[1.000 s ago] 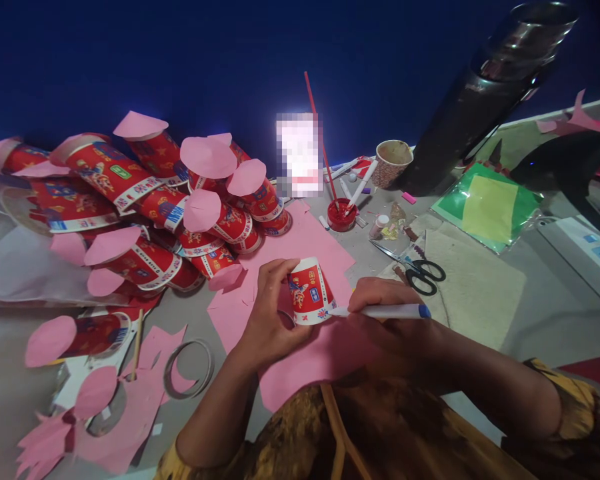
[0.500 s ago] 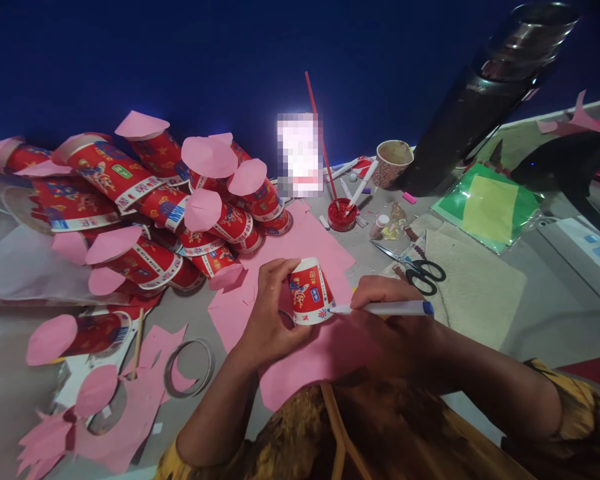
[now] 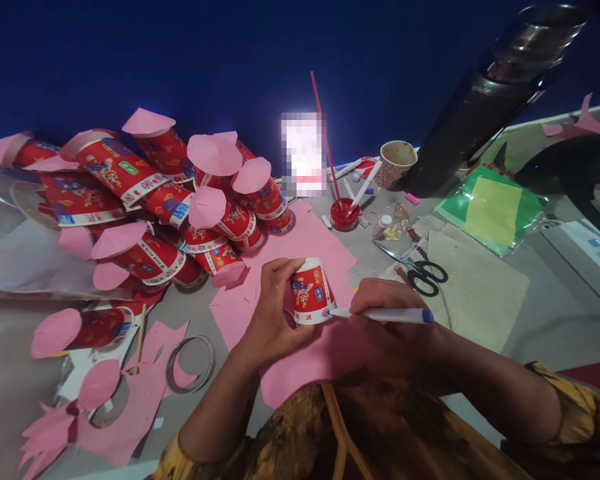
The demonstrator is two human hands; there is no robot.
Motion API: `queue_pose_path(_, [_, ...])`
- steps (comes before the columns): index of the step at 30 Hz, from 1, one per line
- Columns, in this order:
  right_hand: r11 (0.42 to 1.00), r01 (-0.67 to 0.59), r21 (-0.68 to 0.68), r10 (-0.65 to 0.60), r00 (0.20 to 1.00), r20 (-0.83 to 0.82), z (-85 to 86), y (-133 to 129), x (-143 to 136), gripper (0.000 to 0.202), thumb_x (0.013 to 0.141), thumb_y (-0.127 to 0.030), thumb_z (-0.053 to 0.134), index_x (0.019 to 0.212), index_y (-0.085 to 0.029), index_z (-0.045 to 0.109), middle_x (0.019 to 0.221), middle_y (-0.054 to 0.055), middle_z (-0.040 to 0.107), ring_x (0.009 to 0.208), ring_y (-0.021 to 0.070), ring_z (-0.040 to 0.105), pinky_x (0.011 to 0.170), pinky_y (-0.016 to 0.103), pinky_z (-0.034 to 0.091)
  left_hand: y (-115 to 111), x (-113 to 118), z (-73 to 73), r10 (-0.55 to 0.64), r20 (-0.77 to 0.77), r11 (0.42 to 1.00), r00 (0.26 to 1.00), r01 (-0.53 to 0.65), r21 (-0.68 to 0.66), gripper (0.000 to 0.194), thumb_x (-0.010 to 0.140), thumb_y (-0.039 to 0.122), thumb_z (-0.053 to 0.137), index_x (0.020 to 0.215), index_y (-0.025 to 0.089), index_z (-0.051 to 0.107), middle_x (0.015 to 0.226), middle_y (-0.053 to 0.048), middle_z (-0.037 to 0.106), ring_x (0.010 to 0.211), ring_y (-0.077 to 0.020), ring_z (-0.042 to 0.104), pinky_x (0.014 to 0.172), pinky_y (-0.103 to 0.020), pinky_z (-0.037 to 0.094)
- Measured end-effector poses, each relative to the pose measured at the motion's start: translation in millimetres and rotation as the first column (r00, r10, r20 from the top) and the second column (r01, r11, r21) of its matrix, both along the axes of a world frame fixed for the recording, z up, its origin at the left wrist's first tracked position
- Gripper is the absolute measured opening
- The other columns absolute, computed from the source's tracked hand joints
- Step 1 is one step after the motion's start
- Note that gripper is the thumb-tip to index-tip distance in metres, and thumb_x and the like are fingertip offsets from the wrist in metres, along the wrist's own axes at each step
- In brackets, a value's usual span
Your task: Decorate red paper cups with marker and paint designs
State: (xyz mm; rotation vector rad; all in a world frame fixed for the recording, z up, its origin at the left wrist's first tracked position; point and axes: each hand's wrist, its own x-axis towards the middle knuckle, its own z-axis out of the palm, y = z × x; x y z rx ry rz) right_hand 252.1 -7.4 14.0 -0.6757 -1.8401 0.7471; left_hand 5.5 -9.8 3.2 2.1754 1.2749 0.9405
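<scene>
My left hand (image 3: 275, 313) grips a red printed paper cup (image 3: 312, 291) by its sides, over a sheet of pink paper (image 3: 325, 360). The cup's white band faces me and carries small pink and blue flower marks. In my right hand (image 3: 387, 310) is a blue-capped white marker (image 3: 397, 315), held like a pen. Its tip touches the cup's white band, at a blue-and-pink flower near the right side. Part of the cup is hidden behind my left fingers.
Several red cups with pink paper discs (image 3: 215, 155) are piled at the left. A tape roll (image 3: 191, 364) lies on pink scraps. Scissors (image 3: 425, 277), a red paint pot (image 3: 344, 215), a patterned cup (image 3: 396, 165), green sheets (image 3: 490, 207) and a black cylinder (image 3: 473, 110) stand or lie beyond and right.
The marker tip has shifted slightly along the cup's band, where the flower shows a little more blue. The whole view has moved a little; both hands keep their hold.
</scene>
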Motion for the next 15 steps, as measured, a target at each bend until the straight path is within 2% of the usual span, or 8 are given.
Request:
queue_pose_path(3, [1.0,0.001,0.021,-0.001,1.0,0.0,0.4,0.4,-0.3,0.011,0.097,-0.013,0.069,0.093,-0.023,0.066,0.074,0.001,0.074,0.064,0.0152,0.069,0.062,0.027,0.053,0.2,0.0,0.7,-0.002,0.006,1.0,1.0,0.002,-0.002,0.092,0.072,0.021,0.083,0.156,0.027,0.044,0.139,-0.014,0.052,0.133,-0.0351,0.054,0.109,-0.053,0.055])
queue_pose_path(15, [0.998,-0.042,-0.036,0.04,0.998,-0.044,-2.7,-0.4,-2.2,0.012,0.095,-0.011,0.071,0.094,-0.023,0.067,0.078,0.001,0.076,0.067,0.0147,0.072,0.066,0.026,0.056,0.9,0.1,1.6,-0.02,0.026,1.0,0.999,0.02,0.006,0.093,0.073,0.024,0.085,0.156,0.027,0.044,0.139,-0.013,0.051,0.132,-0.0343,0.054,0.11,-0.052,0.055])
